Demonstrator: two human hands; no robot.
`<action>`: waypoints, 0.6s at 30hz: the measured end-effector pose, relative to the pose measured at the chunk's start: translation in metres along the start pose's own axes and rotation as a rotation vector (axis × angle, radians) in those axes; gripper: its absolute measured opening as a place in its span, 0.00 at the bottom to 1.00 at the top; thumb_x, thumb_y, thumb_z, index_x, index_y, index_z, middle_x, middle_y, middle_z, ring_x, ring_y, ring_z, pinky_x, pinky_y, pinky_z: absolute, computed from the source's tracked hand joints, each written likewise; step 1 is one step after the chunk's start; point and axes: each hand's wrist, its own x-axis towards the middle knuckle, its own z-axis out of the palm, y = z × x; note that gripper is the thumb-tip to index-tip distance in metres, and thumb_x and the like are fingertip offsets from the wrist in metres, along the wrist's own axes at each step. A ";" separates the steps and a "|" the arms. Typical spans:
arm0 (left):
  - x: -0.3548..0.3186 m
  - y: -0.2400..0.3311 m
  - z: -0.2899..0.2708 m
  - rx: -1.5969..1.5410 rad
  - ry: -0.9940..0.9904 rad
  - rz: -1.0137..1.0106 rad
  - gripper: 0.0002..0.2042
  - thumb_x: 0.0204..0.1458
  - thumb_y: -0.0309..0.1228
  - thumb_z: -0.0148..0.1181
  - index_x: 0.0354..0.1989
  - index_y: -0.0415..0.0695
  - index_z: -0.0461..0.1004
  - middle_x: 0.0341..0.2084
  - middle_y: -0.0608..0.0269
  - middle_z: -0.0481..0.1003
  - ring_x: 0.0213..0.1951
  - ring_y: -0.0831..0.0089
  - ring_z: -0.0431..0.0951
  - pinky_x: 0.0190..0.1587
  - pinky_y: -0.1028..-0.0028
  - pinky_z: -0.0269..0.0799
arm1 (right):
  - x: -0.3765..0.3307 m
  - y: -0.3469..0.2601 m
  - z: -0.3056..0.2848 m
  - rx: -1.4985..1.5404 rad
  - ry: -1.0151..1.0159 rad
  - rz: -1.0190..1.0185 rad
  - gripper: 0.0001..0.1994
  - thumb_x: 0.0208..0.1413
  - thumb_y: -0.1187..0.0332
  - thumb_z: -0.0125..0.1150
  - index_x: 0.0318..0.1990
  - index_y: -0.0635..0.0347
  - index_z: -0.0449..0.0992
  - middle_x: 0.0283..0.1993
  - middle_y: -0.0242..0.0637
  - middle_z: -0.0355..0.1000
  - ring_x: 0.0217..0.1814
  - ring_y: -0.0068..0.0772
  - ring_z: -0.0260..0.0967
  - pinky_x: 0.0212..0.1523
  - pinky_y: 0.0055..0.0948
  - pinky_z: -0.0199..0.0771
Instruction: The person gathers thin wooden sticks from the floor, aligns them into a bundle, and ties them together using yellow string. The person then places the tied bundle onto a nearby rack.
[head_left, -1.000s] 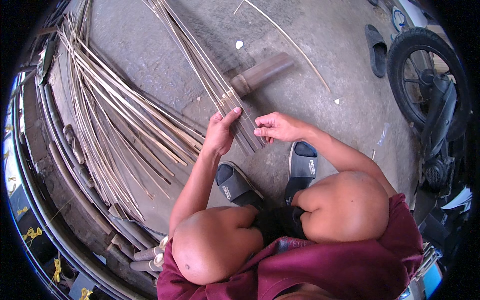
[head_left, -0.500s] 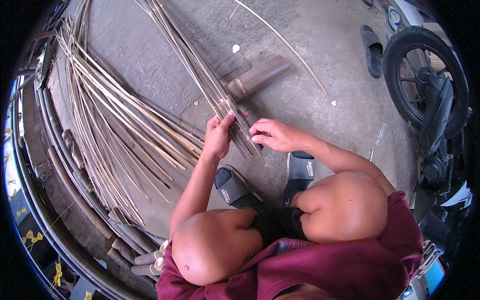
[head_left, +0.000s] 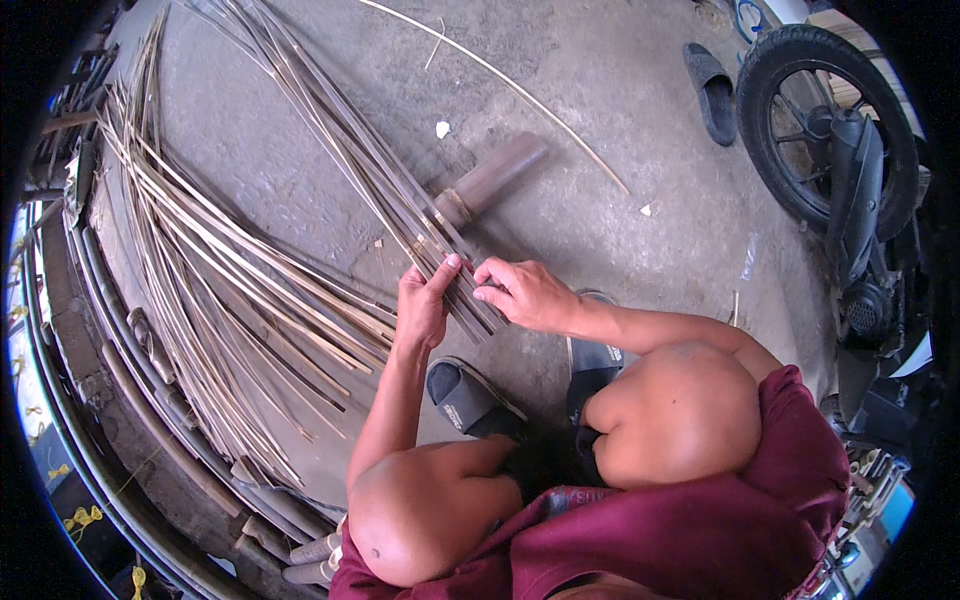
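A bunch of long, thin bamboo strips [head_left: 352, 150] slants from the far left down to my hands, its near ends just in front of my feet. My left hand [head_left: 424, 305] is closed around the bunch near that end, thumb on top. On the bunch's right side, my right hand [head_left: 528, 295] has its fingers curled and pinched at the edge of the strips. A thick bamboo tube [head_left: 505, 172] lies on the floor beside the bunch, its near end close to the strips.
A large spread of loose bamboo strips [head_left: 215, 240] covers the floor at left, beside long poles [head_left: 105, 310]. One curved strip [head_left: 540, 105] lies ahead. At right are a loose slipper [head_left: 712, 95] and a black wheel [head_left: 800, 130]. My sandalled feet [head_left: 470, 395] are close in front.
My right hand has moved up along the strips, closer to my left hand. The view has shifted, so floor things appear farther left. My left hand keeps its hold.
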 end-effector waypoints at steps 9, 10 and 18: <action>0.000 -0.008 -0.001 -0.116 0.001 0.019 0.05 0.56 0.28 0.61 0.39 0.42 0.73 0.30 0.64 0.77 0.31 0.74 0.78 0.34 0.72 0.76 | 0.017 0.005 -0.029 0.069 -0.110 0.018 0.25 0.59 0.58 0.59 0.59 0.54 0.58 0.29 0.42 0.77 0.33 0.46 0.77 0.34 0.41 0.74; -0.001 -0.006 -0.002 -0.116 0.002 0.016 0.05 0.56 0.28 0.61 0.39 0.42 0.73 0.30 0.64 0.77 0.30 0.74 0.77 0.34 0.72 0.76 | 0.023 0.019 -0.044 0.004 -0.043 0.058 0.25 0.59 0.57 0.59 0.59 0.54 0.59 0.30 0.41 0.78 0.33 0.43 0.78 0.35 0.39 0.75; -0.002 0.000 0.004 -0.102 -0.015 -0.052 0.06 0.58 0.30 0.59 0.39 0.43 0.73 0.29 0.64 0.77 0.31 0.74 0.78 0.35 0.72 0.76 | 0.020 0.158 -0.157 -1.031 0.179 0.344 0.19 0.61 0.58 0.56 0.53 0.61 0.67 0.41 0.47 0.74 0.49 0.46 0.72 0.48 0.44 0.73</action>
